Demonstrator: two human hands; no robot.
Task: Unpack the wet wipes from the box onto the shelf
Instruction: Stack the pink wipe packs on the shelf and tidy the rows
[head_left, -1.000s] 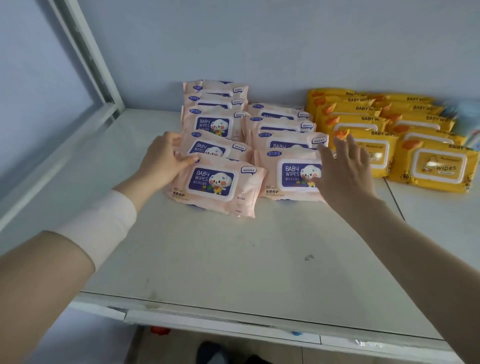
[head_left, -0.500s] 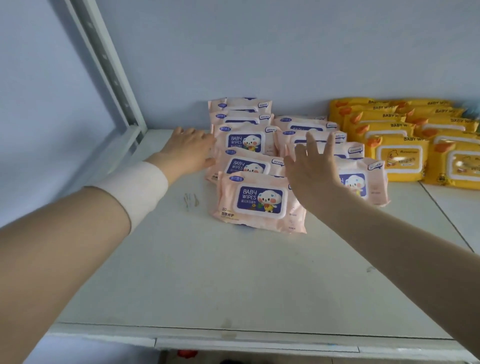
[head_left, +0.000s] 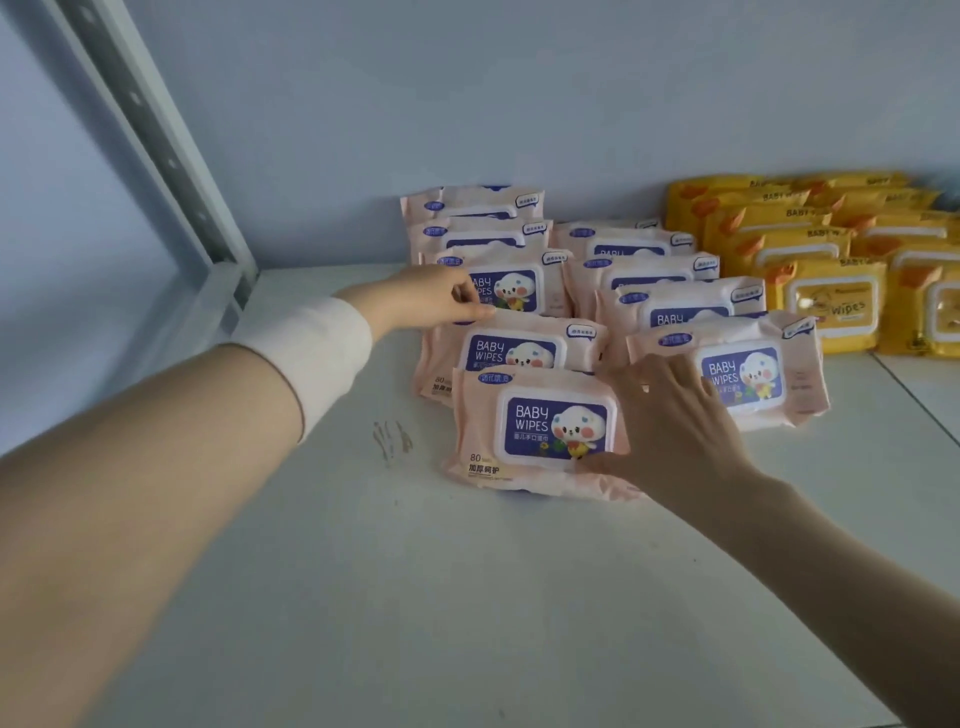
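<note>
Several pink baby wipes packs lie in two overlapping rows on the white shelf (head_left: 415, 571). The front pack (head_left: 530, 431) of the left row lies flat, nearest to me. My right hand (head_left: 675, 431) rests with spread, straight fingers on that pack's right end, thumb along its front edge, fingertips near the front pack of the right row (head_left: 779, 374). My left hand (head_left: 436, 299), with a white band on its wrist, reaches further back. Its curled fingers and thumb pinch the left edge of the third pack (head_left: 519, 286) in the left row. No box is in view.
Yellow wipes packs (head_left: 826, 306) fill the shelf's back right corner, next to the pink rows. A grey metal upright (head_left: 171, 156) stands at the back left. A brown smear (head_left: 392, 439) marks the shelf left of the front pack. A wall closes the back.
My left hand has moved right from the bare shelf onto the left row and curled on a pack's edge. My right hand has dropped onto the front pack's right end.
</note>
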